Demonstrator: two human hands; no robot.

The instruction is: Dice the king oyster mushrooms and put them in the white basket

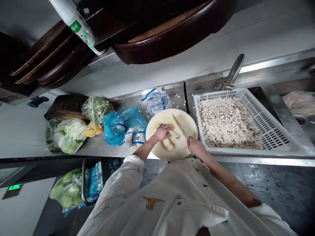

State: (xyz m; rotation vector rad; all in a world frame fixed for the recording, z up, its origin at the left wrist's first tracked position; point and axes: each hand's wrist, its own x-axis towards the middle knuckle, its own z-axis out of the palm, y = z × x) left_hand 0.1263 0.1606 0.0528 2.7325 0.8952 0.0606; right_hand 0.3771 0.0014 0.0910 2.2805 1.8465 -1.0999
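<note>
On the round white cutting board [157, 149] lie pale, thick-stemmed mushrooms, which look like king oyster mushrooms. My left hand [162, 132] is closed over one mushroom [174, 134], whose end sticks out to the right of the fingers. Another mushroom [168, 144] lies just below it, close to that hand. At the board's right edge, my right hand [196, 147] grips a knife [180, 126] by its handle. The blade slants up and left across the board, apart from the mushrooms.
To the right, a white perforated basket [278, 131] holds chopped pale pieces [226, 124] under a faucet [232, 72]. Left of the board are a blue plastic bag [128, 119], packaged mushrooms [138, 137] and bagged greens [71, 136]. A clear wrapper [156, 100] lies behind. Dark round trays [167, 46] overhang the counter.
</note>
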